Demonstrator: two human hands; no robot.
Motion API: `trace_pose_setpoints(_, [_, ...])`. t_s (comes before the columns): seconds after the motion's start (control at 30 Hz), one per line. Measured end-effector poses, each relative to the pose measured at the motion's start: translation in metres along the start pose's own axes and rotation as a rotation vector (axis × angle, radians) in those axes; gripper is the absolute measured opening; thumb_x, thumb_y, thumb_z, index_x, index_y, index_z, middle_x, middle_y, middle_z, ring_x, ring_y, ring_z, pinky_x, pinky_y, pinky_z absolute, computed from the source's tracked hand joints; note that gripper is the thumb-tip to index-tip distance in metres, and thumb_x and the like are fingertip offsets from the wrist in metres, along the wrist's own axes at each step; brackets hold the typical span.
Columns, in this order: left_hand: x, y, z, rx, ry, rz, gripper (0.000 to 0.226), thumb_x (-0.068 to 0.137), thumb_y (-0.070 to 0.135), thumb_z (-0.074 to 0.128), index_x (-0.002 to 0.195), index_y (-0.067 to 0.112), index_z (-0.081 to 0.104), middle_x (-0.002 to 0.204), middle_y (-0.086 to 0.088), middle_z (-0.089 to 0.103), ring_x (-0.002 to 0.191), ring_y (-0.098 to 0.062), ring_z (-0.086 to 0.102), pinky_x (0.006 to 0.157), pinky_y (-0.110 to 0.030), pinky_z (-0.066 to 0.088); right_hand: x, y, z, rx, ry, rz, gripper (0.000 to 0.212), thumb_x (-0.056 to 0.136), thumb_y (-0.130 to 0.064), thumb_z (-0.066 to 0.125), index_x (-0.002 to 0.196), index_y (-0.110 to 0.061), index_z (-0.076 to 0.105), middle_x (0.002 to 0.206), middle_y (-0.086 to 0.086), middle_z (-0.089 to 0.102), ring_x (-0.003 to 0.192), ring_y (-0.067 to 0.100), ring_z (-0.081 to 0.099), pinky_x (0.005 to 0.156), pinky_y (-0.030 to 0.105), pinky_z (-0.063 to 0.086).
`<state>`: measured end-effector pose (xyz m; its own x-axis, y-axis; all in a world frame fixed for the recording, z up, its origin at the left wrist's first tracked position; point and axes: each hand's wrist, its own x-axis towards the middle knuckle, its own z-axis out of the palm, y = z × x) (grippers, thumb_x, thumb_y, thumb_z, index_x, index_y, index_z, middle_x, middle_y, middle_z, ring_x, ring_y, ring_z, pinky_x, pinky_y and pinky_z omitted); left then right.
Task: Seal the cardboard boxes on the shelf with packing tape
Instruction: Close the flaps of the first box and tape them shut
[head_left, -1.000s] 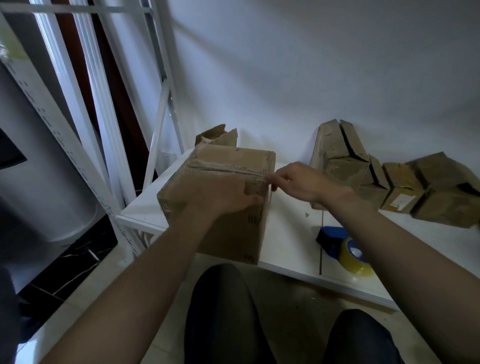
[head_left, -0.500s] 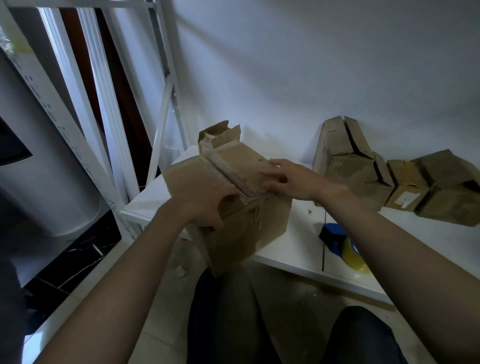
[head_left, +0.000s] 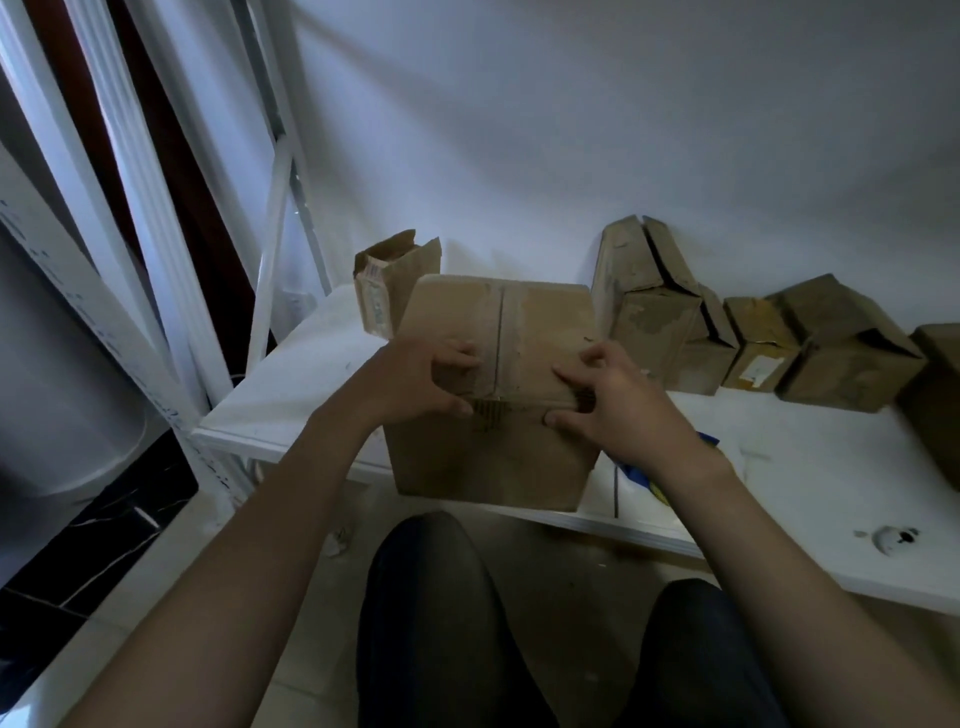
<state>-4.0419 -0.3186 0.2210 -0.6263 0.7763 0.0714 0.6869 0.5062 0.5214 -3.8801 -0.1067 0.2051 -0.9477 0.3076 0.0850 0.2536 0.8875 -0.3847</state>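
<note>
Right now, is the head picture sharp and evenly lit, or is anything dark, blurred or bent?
Head view: dim, bluish light; the cardboard box has a shadowed front; the left hand and right hand look slightly soft; the wide lens makes the white shelf posts lean.

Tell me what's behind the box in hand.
A small open carton stands behind the box's left corner, partly hidden. The shelf directly behind the box is covered.

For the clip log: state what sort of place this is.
Likely a storeroom or packing corner: white metal shelving, worn cardboard boxes lined along a bare wall, and one box gripped by the left hand and right hand at the shelf's front edge.
</note>
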Motion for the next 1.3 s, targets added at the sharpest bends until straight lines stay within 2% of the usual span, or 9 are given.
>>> trace_pose_setpoints(0.23, [0.044,0.001,0.026,0.077,0.009,-0.015,0.064,0.079,0.051,0.075,0.138,0.038,0.054,0.154,0.012,0.042,0.146,-0.020,0.030,0.117,-0.064,0.019,0.020,0.012,-0.005,0.032,0.070,0.126,0.068,0.088,-0.044,0.072,0.149,-0.027,0.046,0.150,0.001,0.031,0.128,0.026,0.049,0.109,0.041,0.042])
trace_pose_setpoints(0.4, [0.056,0.021,0.026,0.285,0.051,0.003,0.057,0.088,0.040,0.068,0.142,0.033,0.049,0.153,0.008,0.041,0.142,-0.024,0.033,0.116,-0.070,0.003,0.029,0.028,-0.014,0.068,0.048,0.125,0.061,0.089,-0.046,0.070,0.145,-0.028,0.052,0.147,-0.004,0.039,0.127,0.017,0.047,0.109,0.037,0.042])
trace_pose_setpoints(0.5, [0.060,0.025,0.027,0.362,-0.040,0.040,0.076,0.084,0.046,0.070,0.150,0.037,0.033,0.157,0.005,0.033,0.146,-0.029,0.023,0.112,-0.075,0.010,0.016,0.045,-0.013,0.158,0.315,0.058,0.029,0.095,-0.037,0.064,0.122,-0.032,0.070,0.121,-0.008,0.062,0.097,0.008,0.060,0.083,0.033,0.054])
trace_pose_setpoints(0.57, [0.063,0.026,0.036,0.346,-0.124,0.049,0.087,0.081,0.057,0.069,0.153,0.046,0.021,0.160,0.003,0.024,0.150,-0.035,0.006,0.110,-0.076,0.010,0.006,0.064,-0.005,0.147,0.449,0.132,0.021,0.095,-0.027,0.061,0.112,-0.031,0.073,0.108,-0.008,0.066,0.087,0.009,0.061,0.072,0.035,0.054])
trace_pose_setpoints(0.63, [0.067,0.029,0.045,0.305,-0.112,0.042,0.079,0.085,0.057,0.066,0.150,0.054,0.022,0.160,0.002,0.021,0.150,-0.039,-0.004,0.108,-0.078,0.002,0.003,0.090,0.006,0.077,0.403,0.281,0.025,0.095,-0.023,0.060,0.116,-0.033,0.069,0.114,-0.005,0.066,0.095,0.016,0.062,0.078,0.038,0.054])
trace_pose_setpoints(0.77, [0.071,0.040,0.051,0.285,-0.010,-0.021,0.068,0.087,0.045,0.071,0.145,0.056,0.036,0.158,0.005,0.028,0.151,-0.037,0.002,0.106,-0.079,-0.002,0.003,0.141,0.025,-0.102,-0.033,0.563,0.052,0.092,-0.017,0.061,0.143,-0.027,0.051,0.139,0.009,0.049,0.122,0.034,0.052,0.096,0.043,0.048])
trace_pose_setpoints(0.9, [0.072,0.055,0.059,0.294,-0.003,-0.090,0.067,0.089,0.039,0.070,0.145,0.055,0.037,0.162,0.004,0.022,0.152,-0.037,-0.003,0.106,-0.080,-0.006,0.006,0.167,0.045,-0.087,-0.238,0.668,0.065,0.094,-0.025,0.059,0.153,-0.023,0.031,0.141,0.016,0.041,0.128,0.044,0.044,0.104,0.050,0.043])
trace_pose_setpoints(1.13, [0.075,0.061,0.072,0.291,0.024,-0.184,0.071,0.090,0.029,0.070,0.145,0.057,0.034,0.166,0.007,0.014,0.153,-0.033,-0.001,0.109,-0.078,-0.005,-0.003,0.194,0.053,0.107,-0.043,0.689,0.035,0.093,-0.019,0.061,0.127,-0.015,0.052,0.120,0.017,0.061,0.102,0.039,0.062,0.082,0.051,0.057])
trace_pose_setpoints(1.3, [0.068,0.074,0.076,0.284,0.056,-0.206,0.070,0.092,0.024,0.066,0.146,0.055,0.034,0.165,0.005,0.015,0.153,-0.031,-0.002,0.109,-0.078,-0.008,-0.020,0.203,0.026,0.225,0.124,0.691,0.036,0.085,-0.006,0.066,0.114,-0.017,0.047,0.103,0.016,0.064,0.082,0.037,0.064,0.076,0.054,0.058])
